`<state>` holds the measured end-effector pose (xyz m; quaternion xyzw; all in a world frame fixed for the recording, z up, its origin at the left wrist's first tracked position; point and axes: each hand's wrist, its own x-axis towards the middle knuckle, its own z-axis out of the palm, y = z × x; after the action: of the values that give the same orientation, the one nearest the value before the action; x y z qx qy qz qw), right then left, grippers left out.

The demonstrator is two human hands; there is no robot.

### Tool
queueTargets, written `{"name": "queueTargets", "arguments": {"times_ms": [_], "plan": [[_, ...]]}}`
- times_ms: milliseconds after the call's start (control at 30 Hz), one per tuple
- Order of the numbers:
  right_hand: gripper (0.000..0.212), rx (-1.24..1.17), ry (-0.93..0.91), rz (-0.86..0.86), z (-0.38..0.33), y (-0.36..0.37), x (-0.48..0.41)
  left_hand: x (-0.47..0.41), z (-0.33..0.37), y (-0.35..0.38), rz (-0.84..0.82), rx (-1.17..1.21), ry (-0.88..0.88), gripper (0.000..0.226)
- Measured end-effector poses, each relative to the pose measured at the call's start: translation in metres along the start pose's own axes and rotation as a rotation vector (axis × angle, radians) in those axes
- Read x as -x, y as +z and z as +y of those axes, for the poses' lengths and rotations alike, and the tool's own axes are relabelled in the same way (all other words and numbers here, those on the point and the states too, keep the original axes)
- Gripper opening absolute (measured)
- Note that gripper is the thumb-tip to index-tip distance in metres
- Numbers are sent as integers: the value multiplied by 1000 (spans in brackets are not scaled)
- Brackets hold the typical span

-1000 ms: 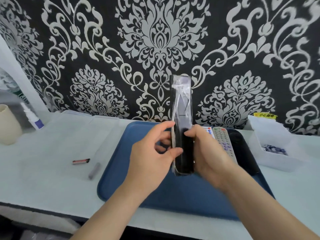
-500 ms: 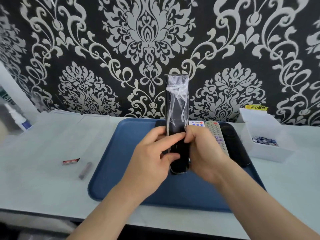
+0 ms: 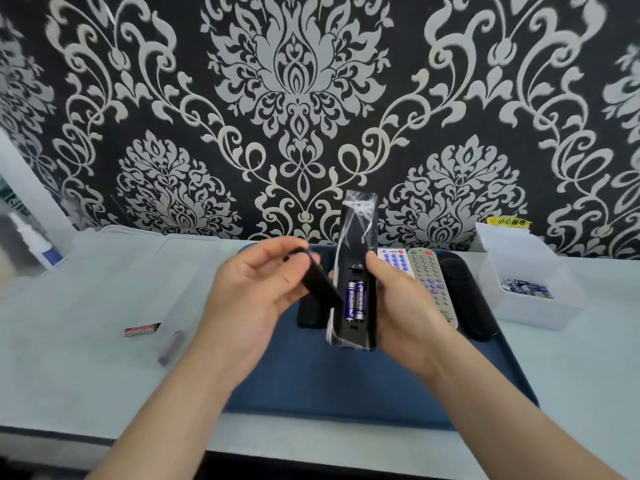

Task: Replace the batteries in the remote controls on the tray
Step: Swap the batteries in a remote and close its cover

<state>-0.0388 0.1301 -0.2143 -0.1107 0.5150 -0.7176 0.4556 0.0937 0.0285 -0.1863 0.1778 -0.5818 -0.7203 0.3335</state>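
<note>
My right hand grips a long black remote wrapped in clear film, held upright over the blue tray. Its battery bay is uncovered and shows two blue batteries side by side. My left hand pinches the black battery cover just left of the remote. On the tray lie a small white remote, a grey remote, a black remote at the right and another black remote behind my left hand.
A red-and-silver battery and a dull grey battery lie on the pale table left of the tray. A white box holding several blue batteries stands at the right. A clear lidded container sits back left, beside a white bottle.
The battery cover has come off the wrapped remote; my left hand has drawn it away to the left, exposing the two batteries. The view has shifted slightly.
</note>
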Motion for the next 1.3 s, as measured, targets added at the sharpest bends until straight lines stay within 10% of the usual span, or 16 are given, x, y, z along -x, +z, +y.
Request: {"name": "queueTargets", "arguments": {"times_ms": [233,333,567,1300], "plan": [[40,-2,-3,-2,-1,3,3,0,-5,-34,-283,-973,-40,23],[40,-5,-14,6,2,6,3,1,-19,-35,-291,-1357,201,11],[38,51,-55,-31,6,11,7,13,-18,-3,-186,-1100,522,20],[26,116,-141,4,6,16,6,14,-26,12,-170,-1156,503,44]]}}
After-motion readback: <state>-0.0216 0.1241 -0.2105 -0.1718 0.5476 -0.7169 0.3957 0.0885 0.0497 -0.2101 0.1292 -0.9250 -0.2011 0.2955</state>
